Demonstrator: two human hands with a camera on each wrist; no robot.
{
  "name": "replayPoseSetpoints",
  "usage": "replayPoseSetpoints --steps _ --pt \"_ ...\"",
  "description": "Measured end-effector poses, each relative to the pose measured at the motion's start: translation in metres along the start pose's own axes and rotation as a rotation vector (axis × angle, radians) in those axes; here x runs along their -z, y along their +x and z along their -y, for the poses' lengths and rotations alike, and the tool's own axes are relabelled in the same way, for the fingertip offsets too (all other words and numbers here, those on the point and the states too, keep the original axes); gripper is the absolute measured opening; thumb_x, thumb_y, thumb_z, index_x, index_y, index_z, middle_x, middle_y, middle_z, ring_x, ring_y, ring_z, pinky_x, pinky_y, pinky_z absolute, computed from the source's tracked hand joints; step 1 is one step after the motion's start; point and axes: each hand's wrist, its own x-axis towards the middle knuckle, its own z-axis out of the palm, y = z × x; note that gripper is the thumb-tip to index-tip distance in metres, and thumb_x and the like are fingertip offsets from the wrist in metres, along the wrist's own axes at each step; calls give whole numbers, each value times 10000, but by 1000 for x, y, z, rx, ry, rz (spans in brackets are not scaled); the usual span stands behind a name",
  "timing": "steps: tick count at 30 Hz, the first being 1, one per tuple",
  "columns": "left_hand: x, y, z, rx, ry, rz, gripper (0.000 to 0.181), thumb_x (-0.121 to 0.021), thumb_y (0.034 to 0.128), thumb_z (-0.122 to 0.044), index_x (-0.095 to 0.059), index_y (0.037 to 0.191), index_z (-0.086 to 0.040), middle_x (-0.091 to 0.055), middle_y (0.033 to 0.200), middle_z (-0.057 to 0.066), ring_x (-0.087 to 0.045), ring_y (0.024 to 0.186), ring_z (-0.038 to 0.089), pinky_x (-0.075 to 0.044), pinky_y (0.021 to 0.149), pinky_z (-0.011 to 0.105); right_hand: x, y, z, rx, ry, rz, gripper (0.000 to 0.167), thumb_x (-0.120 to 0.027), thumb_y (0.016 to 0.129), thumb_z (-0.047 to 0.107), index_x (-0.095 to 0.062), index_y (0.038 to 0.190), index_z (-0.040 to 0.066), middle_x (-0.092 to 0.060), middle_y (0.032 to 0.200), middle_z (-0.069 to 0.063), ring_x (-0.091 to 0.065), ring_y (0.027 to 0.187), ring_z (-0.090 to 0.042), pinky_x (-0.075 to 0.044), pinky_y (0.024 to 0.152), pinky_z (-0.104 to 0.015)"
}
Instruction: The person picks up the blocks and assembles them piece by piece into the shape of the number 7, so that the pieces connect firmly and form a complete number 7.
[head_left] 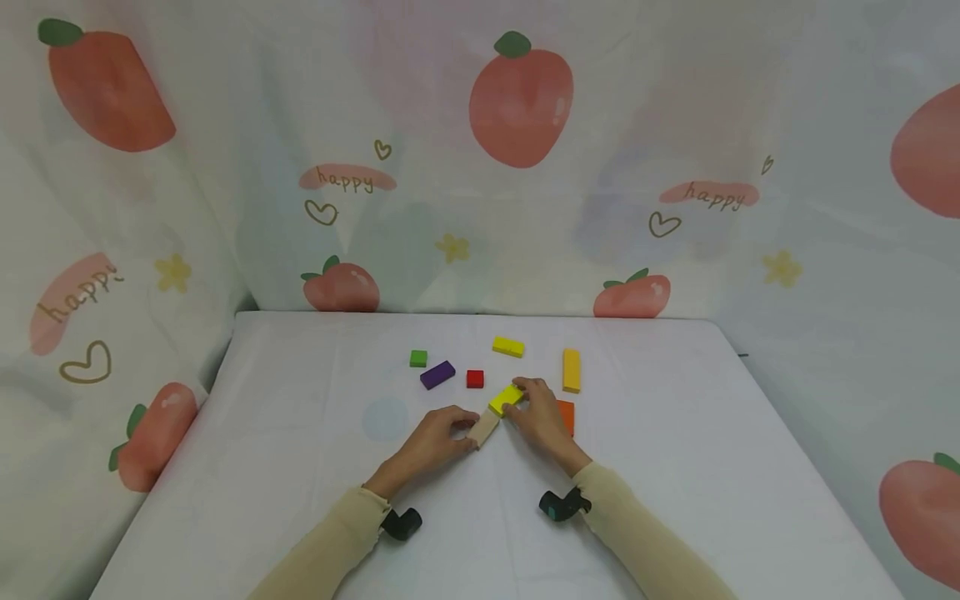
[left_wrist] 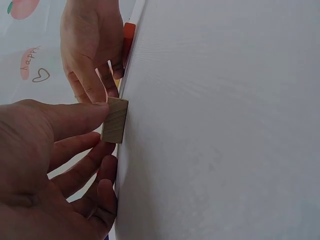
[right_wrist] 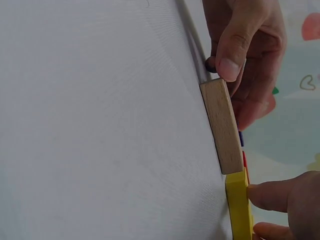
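Observation:
A plain wooden block (head_left: 483, 428) lies slantwise on the white table, its far end against a bright yellow block (head_left: 506, 401). My left hand (head_left: 437, 440) pinches the wooden block between thumb and fingers; in the left wrist view the thumb rests at the top edge of the wooden block (left_wrist: 115, 121). My right hand (head_left: 542, 419) holds the yellow block by its sides with thumb and fingers. The right wrist view shows the wooden block (right_wrist: 222, 127) and the yellow block (right_wrist: 238, 205) end to end, with the right thumb against the yellow one.
Behind the hands lie a green block (head_left: 418, 358), a purple block (head_left: 437, 375), a red block (head_left: 475, 379) and another yellow block (head_left: 508, 347). A yellow-orange block (head_left: 572, 371) stands farther right, and an orange block (head_left: 567, 416) is partly behind my right hand.

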Motion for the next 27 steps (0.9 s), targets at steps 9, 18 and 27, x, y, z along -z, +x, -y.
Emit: replayPoseSetpoints --steps 9,18,27 --pt "-1 -3 -2 26 0 -9 428 -745 872 -197 -645 1279 -109 -676 1210 26 -618 1149 195 -496 1020 406 2 2 1 -5 -24 16 471 -698 907 228 -563 1342 108 -539 1316 -88 -534 1141 -253 -476 1027 -429" --pt "-3 0 0 25 11 -15 434 -742 876 -216 -642 1288 -125 -675 1207 18 -614 1148 188 -490 1026 406 2 5 -1 8 -42 36 463 -691 913 241 -569 1348 137 -551 1283 -67 -536 1102 -242 -483 1010 -427" --pt "-6 0 -1 22 20 -37 427 -744 874 -218 -645 1281 -135 -677 1202 11 -609 1139 187 -491 1023 410 4 3 0 19 -14 61 464 -700 908 227 -578 1347 141 -543 1325 -64 -549 1141 -245 -481 1028 -442"
